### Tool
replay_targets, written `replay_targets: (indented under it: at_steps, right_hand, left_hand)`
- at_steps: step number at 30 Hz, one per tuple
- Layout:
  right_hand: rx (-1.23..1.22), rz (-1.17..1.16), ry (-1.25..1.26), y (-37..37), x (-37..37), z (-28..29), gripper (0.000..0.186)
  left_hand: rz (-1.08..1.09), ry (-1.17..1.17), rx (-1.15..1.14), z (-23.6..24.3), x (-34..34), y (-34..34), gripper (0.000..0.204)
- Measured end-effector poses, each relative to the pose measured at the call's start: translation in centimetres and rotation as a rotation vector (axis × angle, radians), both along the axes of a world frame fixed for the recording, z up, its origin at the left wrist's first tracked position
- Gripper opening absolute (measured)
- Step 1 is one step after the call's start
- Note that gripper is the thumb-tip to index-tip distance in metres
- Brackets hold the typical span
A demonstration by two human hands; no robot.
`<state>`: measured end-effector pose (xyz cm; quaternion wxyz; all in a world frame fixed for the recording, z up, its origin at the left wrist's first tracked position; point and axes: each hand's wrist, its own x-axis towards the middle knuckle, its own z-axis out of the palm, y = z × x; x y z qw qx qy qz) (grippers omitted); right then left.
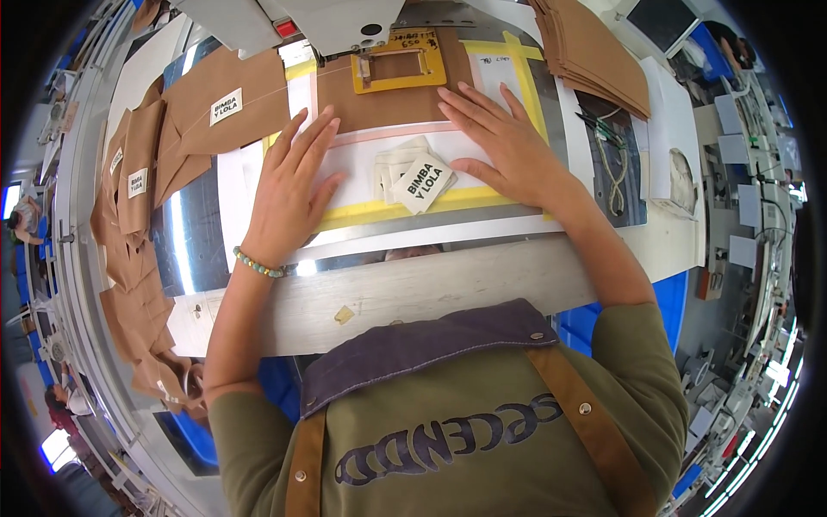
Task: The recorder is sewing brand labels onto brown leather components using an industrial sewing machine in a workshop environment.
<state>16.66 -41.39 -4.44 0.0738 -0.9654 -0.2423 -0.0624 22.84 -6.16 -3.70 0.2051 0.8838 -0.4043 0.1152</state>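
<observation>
My left hand (pixel 297 177) lies open, fingertips on the left part of a brown flat piece (pixel 379 114) on a white template board edged with yellow tape (pixel 396 203). My right hand (pixel 504 151) is open too, fingers spread over the piece's right part. Between my hands sits a loose stack of small white printed labels (pixel 418 185). At the top of the piece, under the head of a white sewing machine (pixel 336 21), rests a yellow rectangular frame (pixel 396 86) with a cut-out window.
Brown pieces with white labels (pixel 189 112) spread over the left side. A brown stack (pixel 590 56) sits top right, above scissors and cord (pixel 613 172) and a white box (pixel 668 133). A blue bin (pixel 663 306) is below the table's right. Other people (pixel 26 220) work far left.
</observation>
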Motion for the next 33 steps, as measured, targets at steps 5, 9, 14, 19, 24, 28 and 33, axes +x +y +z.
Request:
replay_targets:
  at_steps: [5,9,14,19,24,28,33]
  right_hand:
    - [0.008,0.003,-0.005,0.0,-0.4,0.3,0.074]
    - [0.073,-0.011,0.034,-1.3,-0.7,1.1,0.070]
    - [0.294,-0.068,-0.093,-4.0,-0.8,0.7,0.062]
    - [0.105,-0.041,-0.051,-3.0,-1.0,0.2,0.062]
    - [0.047,-0.024,-0.009,-2.5,-0.7,0.0,0.064]
    - [0.069,-0.051,-0.005,-2.5,-0.9,0.2,0.065]
    - [0.063,-0.046,-0.008,-2.6,-0.9,0.3,0.064]
  left_hand:
    - [0.007,0.068,0.080,-0.6,0.2,0.6,0.061]
    - [-0.026,0.073,0.061,-0.8,0.3,0.7,0.061]
    - [0.019,0.071,-0.062,-0.4,0.2,0.4,0.062]
    - [0.021,0.112,0.009,-0.8,0.3,0.6,0.065]
    - [0.012,0.096,-0.006,-0.3,0.1,0.6,0.054]
    - [-0.033,0.211,-0.170,0.3,0.3,0.4,0.045]
    - [0.030,0.280,-0.225,-0.2,0.2,0.7,0.047]
